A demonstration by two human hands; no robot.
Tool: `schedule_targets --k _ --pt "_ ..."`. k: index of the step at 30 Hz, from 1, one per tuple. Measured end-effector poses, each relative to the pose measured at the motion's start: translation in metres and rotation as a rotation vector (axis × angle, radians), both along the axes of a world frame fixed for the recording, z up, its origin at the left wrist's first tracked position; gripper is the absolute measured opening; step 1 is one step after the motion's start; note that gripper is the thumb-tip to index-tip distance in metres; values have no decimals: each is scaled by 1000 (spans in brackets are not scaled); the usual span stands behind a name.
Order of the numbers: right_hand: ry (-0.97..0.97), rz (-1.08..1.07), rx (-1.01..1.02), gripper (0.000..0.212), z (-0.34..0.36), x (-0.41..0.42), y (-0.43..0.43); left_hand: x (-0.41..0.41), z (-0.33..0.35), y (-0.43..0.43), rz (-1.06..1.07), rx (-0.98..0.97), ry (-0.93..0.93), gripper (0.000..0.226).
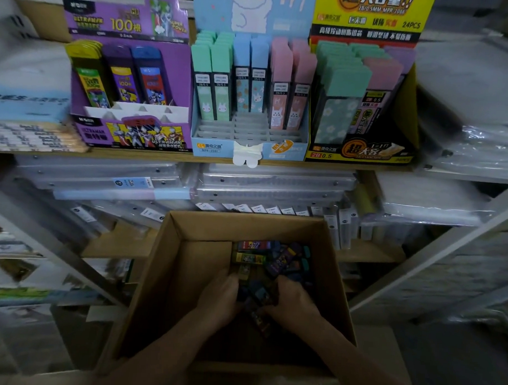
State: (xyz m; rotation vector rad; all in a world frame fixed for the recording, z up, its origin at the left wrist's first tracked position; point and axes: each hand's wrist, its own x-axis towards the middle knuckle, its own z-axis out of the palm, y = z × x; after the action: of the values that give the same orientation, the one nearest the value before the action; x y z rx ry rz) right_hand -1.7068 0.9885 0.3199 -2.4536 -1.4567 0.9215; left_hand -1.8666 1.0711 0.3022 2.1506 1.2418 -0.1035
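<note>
Now cupping seemingly light, slick lead cases (261,292) between curled left hand (221,295) and right hand (294,304), best pinched by long sides.

Small dark cases (269,262), purple, yellow and blue labels, jumbled in a heap, right half of the cardboard box (169,275), nearest ones gripped between my left hand (220,297) and right hand (293,304)
</note>
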Motion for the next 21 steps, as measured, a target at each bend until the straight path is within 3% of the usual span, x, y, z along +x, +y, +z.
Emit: schedule_targets --k 4,9,15,21 --pt "86 -59 -20 53 -2 4 0 1 1 2 95 -138 -124 58" --pt "186 -117 -79 61 -3 3 0 0 1 3 221 -247 -233 38" --pt "249 -158 -58 48 1 2 -1 8 -3 5 346 -393 -301 34" --pt "455 -230 -53 47 4 2 1 11 2 3 523 -586 -441 16"
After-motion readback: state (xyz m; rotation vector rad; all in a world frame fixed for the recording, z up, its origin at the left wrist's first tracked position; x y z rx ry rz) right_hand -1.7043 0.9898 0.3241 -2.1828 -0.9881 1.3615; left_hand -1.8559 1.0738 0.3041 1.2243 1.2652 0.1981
